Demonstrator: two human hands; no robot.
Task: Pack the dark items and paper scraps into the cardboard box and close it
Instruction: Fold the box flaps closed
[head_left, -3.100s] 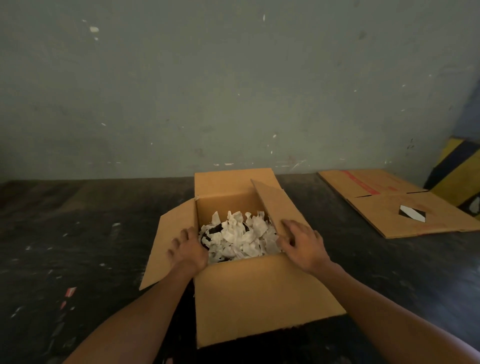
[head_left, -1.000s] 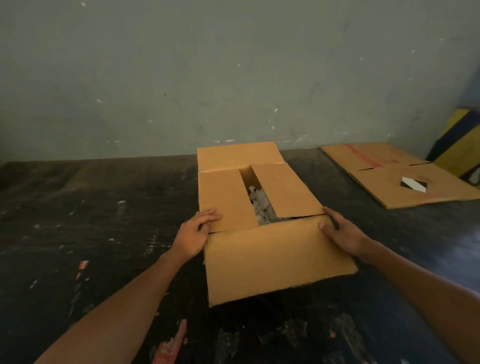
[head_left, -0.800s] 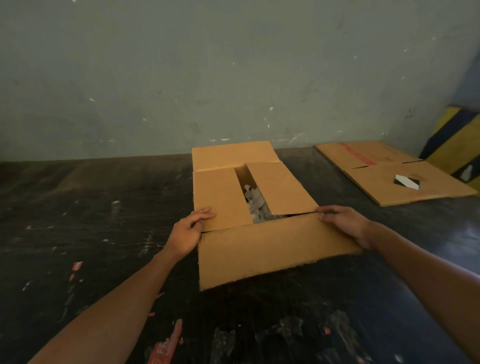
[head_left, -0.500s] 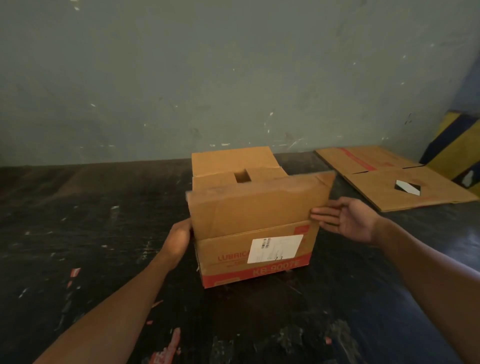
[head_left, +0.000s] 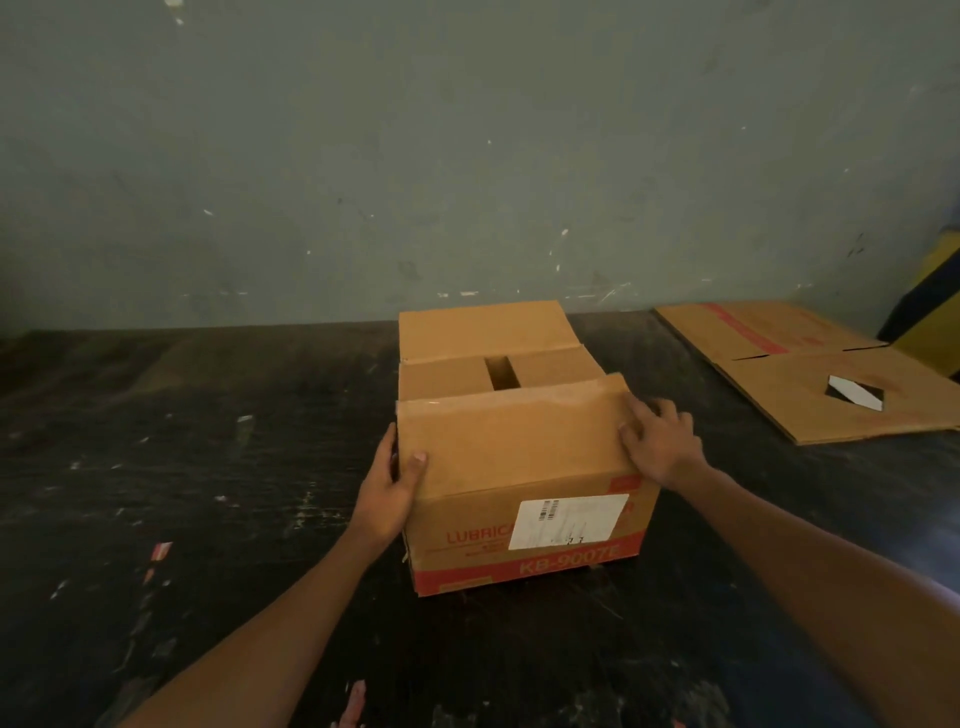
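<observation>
The cardboard box (head_left: 524, 525) stands on the dark floor, its front showing red print and a white label. Both side flaps lie folded in, with a small gap (head_left: 501, 371) between them. The near flap (head_left: 511, 436) is folded down over them. My left hand (head_left: 392, 488) grips the box's left front corner, thumb on top of the near flap. My right hand (head_left: 657, 441) presses flat on the flap's right end. The far flap (head_left: 485, 327) still points away, toward the wall. The paper scraps and dark items are hidden inside.
A flattened cardboard sheet (head_left: 810, 374) with a white piece on it lies on the floor to the right. A yellow and dark object (head_left: 935, 306) leans at the far right. The grey wall (head_left: 467, 156) rises just behind the box.
The side flaps were folded in over the scraps. Then the near flap swung up from hanging toward me and came down on top; both hands moved onto it.
</observation>
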